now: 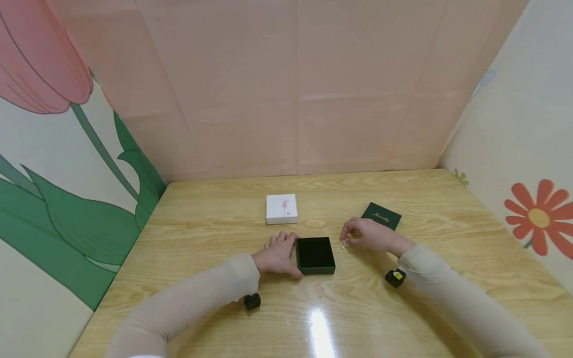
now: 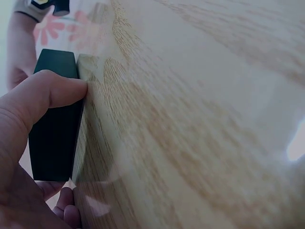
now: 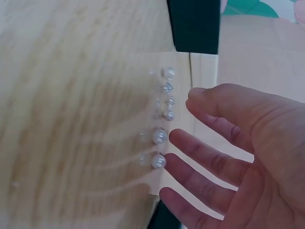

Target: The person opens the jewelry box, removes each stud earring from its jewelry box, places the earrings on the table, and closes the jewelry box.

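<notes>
Behind the black box [image 1: 315, 255], white box [image 1: 281, 209]

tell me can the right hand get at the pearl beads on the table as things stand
Probably yes. The right hand hangs open just beside the pearl beads, fingers spread toward them, and nothing lies between. The black box, held by the left hand, sits off to the side, out of the way.

Head view overlooks table [image 1: 403, 308]; wrist views close, sharing it.
</notes>
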Available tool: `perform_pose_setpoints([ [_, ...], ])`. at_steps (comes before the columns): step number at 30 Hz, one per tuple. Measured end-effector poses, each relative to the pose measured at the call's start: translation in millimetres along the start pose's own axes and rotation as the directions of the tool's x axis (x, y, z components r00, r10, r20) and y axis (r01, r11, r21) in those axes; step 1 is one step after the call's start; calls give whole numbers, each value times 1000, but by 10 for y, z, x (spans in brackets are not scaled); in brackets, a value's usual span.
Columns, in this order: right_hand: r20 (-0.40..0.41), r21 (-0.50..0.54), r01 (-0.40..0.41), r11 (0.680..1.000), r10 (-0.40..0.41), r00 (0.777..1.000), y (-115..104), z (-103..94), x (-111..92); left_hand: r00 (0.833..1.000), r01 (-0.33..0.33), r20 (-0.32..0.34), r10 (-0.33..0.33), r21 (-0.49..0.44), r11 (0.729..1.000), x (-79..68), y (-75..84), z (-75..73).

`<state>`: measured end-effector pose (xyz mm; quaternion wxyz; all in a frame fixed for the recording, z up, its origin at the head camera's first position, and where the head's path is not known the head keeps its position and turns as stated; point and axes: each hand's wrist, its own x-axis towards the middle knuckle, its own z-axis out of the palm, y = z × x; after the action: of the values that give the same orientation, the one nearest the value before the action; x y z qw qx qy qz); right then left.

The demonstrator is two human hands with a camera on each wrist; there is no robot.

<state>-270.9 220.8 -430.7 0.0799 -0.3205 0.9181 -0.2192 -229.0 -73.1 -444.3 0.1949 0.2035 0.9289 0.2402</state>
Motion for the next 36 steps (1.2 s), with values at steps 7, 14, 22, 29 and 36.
perform_pose_setpoints([
  [7, -48, 80, -53, 995, 57, 997, -54, -159, -40, 1000, -3, -2, 3, -7, 1000, -4, -2, 8],
  [14, -188, 127, -49, 991, 73, 980, 34, -314, -70, 1000, -4, -4, 4, -2, 1000, -3, 0, 4],
  [22, -303, 148, -79, 986, 121, 945, 232, -426, -143, 1000, -4, -11, 4, -16, 1000, -8, 10, 2],
  [29, -281, 143, -151, 978, 186, 942, 384, -480, -218, 1000, -4, -11, 4, -13, 1000, -10, 13, -2],
  [36, -159, 8, -203, 979, 202, 967, 517, -437, -252, 1000, -5, -10, 5, -13, 1000, -25, 23, -7],
])
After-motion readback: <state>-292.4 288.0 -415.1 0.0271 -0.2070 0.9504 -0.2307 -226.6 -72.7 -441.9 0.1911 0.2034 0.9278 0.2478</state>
